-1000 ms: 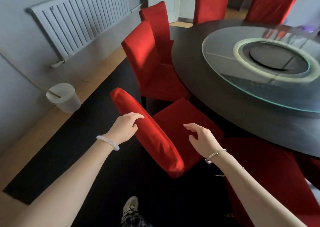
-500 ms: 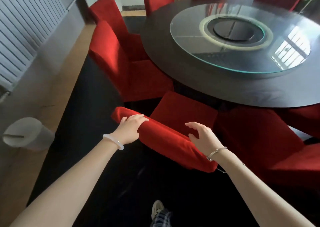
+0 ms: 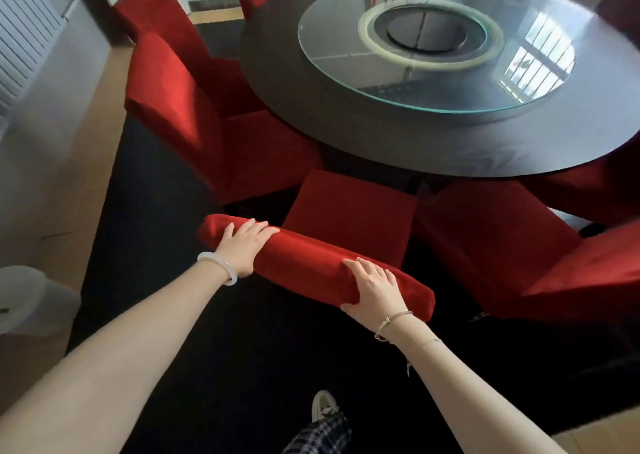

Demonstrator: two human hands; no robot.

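Note:
A red fabric-covered chair (image 3: 349,211) stands right in front of me, its seat facing the round dark table (image 3: 398,142). The padded top of its backrest (image 3: 308,263) runs from the left to the lower right. My left hand (image 3: 244,247) grips the left end of that top edge, fingers curled over it. On the right end, my right hand (image 3: 374,291) grips with fingers laid over the top and the thumb underneath. Both wrists wear bracelets.
More red chairs (image 3: 180,107) ring the table on the left and right (image 3: 502,246). A glass turntable (image 3: 433,83) lies on the table. A dark rug (image 3: 156,246) covers the floor. A pale bin (image 3: 31,298) and a radiator (image 3: 24,31) stand at the left wall. My shoe (image 3: 323,407) shows below.
Both hands came down from hovering near the backrest and closed on its top edge. My view swung toward the table, so the chair now lies squarer in front of me.

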